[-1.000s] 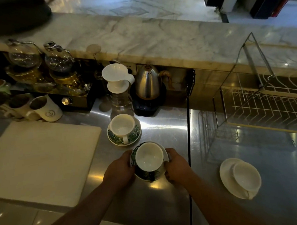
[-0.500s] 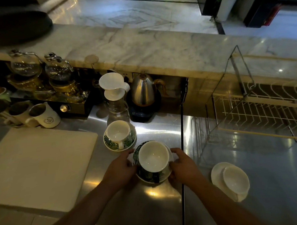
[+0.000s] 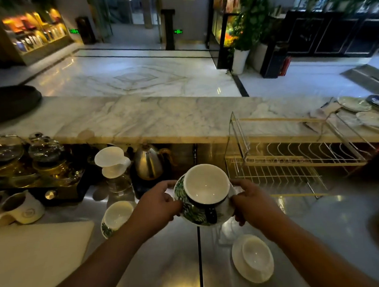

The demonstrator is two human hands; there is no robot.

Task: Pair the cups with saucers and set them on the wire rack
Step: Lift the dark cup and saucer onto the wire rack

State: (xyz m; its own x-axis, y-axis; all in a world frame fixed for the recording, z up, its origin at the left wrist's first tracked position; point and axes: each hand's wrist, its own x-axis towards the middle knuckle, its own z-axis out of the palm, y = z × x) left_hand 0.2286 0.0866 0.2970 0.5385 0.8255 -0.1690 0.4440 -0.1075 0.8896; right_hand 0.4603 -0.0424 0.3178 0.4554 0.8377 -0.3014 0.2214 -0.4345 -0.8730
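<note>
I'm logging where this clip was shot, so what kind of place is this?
Probably a coffee or tea service counter facing a hotel-style lobby. A gooseneck kettle and pour-over dripper stand on the steel worktop, behind a marble bar top. Beyond it lie a polished marble floor and potted plants.

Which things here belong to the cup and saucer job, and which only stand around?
Job: leaf-pattern cup on its saucer, held by left hand and right hand; second leaf-pattern set; white cup and saucer; wire rack.

Around: kettle, dripper, glass teapots, mugs, white board.
</note>
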